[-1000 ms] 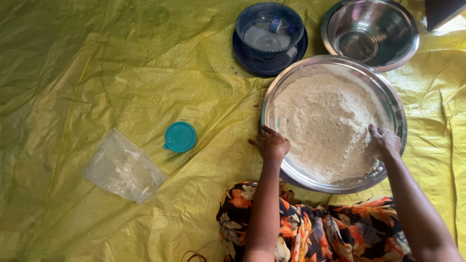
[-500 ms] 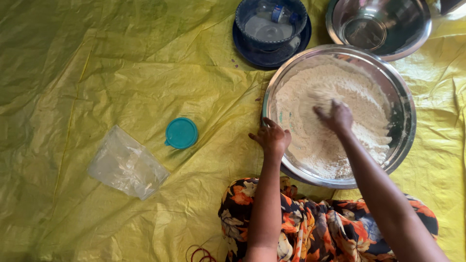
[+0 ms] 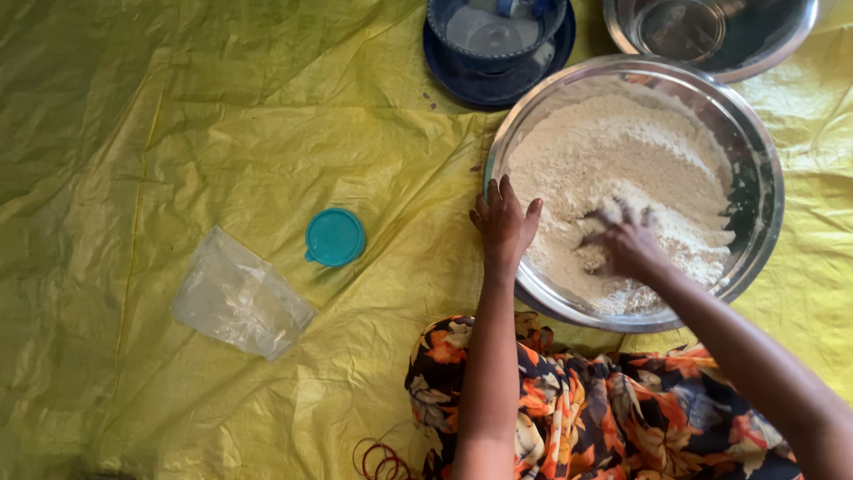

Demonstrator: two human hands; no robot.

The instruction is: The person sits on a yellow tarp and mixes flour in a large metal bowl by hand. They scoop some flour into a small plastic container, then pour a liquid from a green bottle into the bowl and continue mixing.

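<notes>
Left hand [image 3: 504,222] flat, fingers spread, braces wide steel bowl's [image 3: 764,191] nine-o'clock rim. Right hand [image 3: 626,244], fingers curled, digs pale flour [image 3: 622,151]; best keep strokes shallow, brace firm.

Big bowl [image 3: 755,169]: polished metal, glossy. Flour [image 3: 622,151]: matt, powdery, clumpy. Ground sheet [image 3: 178,116]: yellow plastic, creased, slight sheen. Lid [image 3: 335,237]: smooth teal plastic. Bag [image 3: 240,298]: clear crinkled film. Far bowl [image 3: 755,36]: shiny metal.

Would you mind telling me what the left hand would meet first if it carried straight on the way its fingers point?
The left hand points up the image along the steel bowl rim; likely the dark blue plate, though depth is unclear.
</notes>
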